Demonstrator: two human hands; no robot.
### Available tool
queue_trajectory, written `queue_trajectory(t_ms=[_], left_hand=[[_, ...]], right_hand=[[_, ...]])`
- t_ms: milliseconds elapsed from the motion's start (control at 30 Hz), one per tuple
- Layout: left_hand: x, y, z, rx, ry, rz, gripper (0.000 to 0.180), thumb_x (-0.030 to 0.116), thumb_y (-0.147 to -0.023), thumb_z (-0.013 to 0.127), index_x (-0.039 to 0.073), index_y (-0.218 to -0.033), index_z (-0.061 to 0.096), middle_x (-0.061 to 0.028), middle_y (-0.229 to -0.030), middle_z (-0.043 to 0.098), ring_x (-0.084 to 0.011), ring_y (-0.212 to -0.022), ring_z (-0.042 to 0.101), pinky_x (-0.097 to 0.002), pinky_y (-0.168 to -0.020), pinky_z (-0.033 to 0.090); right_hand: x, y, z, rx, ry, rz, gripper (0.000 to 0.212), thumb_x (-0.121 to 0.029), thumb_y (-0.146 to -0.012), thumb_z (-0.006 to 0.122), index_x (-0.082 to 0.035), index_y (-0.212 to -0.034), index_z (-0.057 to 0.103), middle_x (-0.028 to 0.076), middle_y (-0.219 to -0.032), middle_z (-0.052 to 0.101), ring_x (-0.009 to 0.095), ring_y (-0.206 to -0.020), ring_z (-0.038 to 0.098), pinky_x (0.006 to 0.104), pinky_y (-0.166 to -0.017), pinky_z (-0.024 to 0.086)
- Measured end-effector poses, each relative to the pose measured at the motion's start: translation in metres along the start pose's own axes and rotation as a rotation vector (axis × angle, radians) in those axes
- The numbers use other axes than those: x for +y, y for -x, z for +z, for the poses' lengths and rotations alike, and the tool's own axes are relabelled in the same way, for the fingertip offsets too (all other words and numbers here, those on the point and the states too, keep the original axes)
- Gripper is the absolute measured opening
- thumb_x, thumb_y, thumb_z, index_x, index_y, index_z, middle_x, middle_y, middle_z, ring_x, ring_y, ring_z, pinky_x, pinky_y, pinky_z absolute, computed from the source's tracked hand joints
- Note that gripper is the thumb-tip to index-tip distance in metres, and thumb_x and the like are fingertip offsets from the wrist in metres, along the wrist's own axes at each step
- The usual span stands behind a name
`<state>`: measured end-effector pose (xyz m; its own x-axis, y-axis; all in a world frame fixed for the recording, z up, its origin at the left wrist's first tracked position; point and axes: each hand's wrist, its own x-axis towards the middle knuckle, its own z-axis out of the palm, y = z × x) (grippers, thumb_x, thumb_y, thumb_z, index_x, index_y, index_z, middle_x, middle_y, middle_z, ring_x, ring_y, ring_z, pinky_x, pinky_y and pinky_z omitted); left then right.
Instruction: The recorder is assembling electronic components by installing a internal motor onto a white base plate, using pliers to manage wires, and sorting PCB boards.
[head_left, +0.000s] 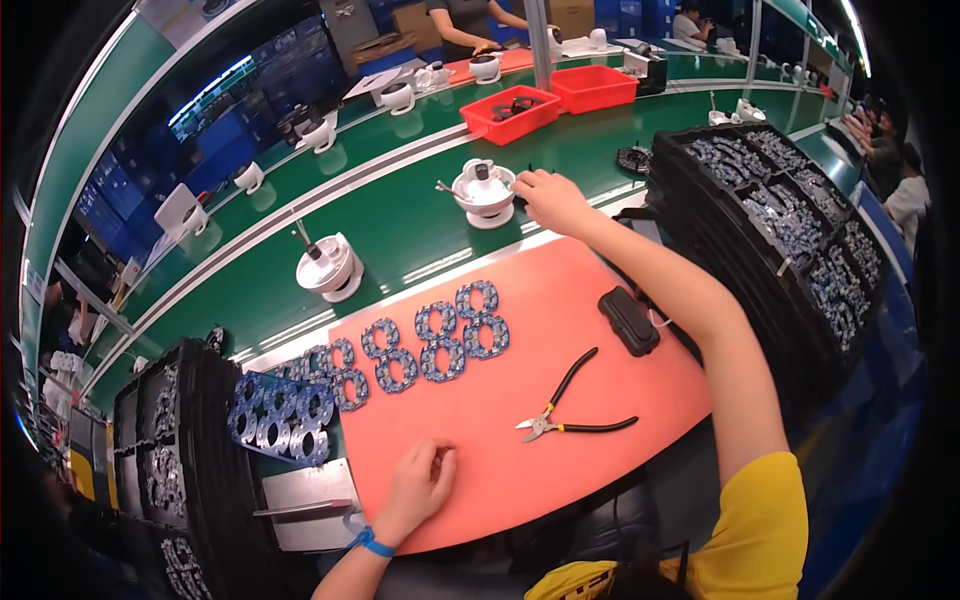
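Observation:
My left hand (418, 488) rests on the orange mat (480, 500), its fingers curled in and nothing visible in them. My right arm stretches across to the green conveyor, where my right hand (552, 202) is at the right rim of a white camera housing (484, 195). Its fingers are bent together; whatever is between them is too small to make out. Figure-eight circuit boards (437, 342) lie in a slanting row on the mat. Cutting pliers (553, 420) with black handles lie spread apart, near a black oblong case (629, 320).
Stacked black trays of small parts (800, 225) stand at the right, more trays (165, 450) at the left. A blue board panel (282, 418) overlaps the mat's left edge by a metal plate (310, 505). Another white housing (330, 268) and red bins (510, 112) sit beyond; a person works across.

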<state>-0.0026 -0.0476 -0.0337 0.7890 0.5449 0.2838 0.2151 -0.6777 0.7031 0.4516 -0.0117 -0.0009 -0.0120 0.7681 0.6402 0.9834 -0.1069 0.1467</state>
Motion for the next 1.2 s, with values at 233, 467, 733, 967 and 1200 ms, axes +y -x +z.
queue_trajectory(t_ms=[233,467,733,967,1200], left_hand=[[-0.008,0.007,0.003,-0.002,-0.136,0.159,0.010,0.003,-0.082,0.062,0.001,-0.092,0.060,-0.0117,-0.080,0.058,-0.0263,-0.070,0.058,-0.0345,-0.062,0.048],[-0.007,0.002,0.005,-0.047,-0.095,0.098,0.012,0.002,-0.081,0.062,0.001,-0.093,0.060,-0.0112,-0.079,0.055,-0.0242,-0.072,0.057,-0.0329,-0.061,0.047],[-0.009,0.001,0.005,-0.060,-0.110,0.115,0.012,0.002,-0.080,0.062,0.001,-0.092,0.060,-0.0113,-0.082,0.055,-0.0236,-0.071,0.057,-0.0315,-0.059,0.048],[-0.011,0.002,0.004,-0.071,-0.167,0.141,0.011,0.002,-0.079,0.063,0.001,-0.090,0.060,-0.0108,-0.082,0.054,-0.0235,-0.071,0.058,-0.0318,-0.060,0.048],[-0.010,0.002,0.005,-0.072,-0.149,0.137,0.011,0.002,-0.080,0.063,0.001,-0.090,0.060,-0.0105,-0.081,0.054,-0.0235,-0.071,0.058,-0.0316,-0.059,0.048]], right_hand=[[-0.011,-0.003,0.039,0.055,0.108,0.019,0.014,-0.007,-0.076,0.058,-0.009,-0.089,0.054,0.005,-0.087,0.054,0.023,-0.084,0.061,0.0343,-0.065,0.052],[-0.002,0.011,0.036,0.161,0.075,-0.124,0.017,-0.009,-0.074,0.059,-0.013,-0.090,0.054,0.003,-0.087,0.050,0.021,-0.082,0.057,0.0321,-0.067,0.051],[0.006,0.017,0.030,0.189,0.132,-0.171,0.016,-0.009,-0.072,0.061,-0.015,-0.086,0.055,0.002,-0.085,0.049,0.019,-0.082,0.056,0.0299,-0.069,0.051],[0.015,0.020,0.028,0.190,0.145,-0.197,0.015,-0.008,-0.070,0.060,-0.013,-0.083,0.054,0.002,-0.083,0.050,0.019,-0.081,0.055,0.0306,-0.068,0.049],[0.020,0.024,0.026,0.176,0.220,-0.252,0.015,-0.012,-0.071,0.062,-0.015,-0.083,0.054,0.000,-0.087,0.051,0.017,-0.084,0.055,0.0295,-0.070,0.048]])
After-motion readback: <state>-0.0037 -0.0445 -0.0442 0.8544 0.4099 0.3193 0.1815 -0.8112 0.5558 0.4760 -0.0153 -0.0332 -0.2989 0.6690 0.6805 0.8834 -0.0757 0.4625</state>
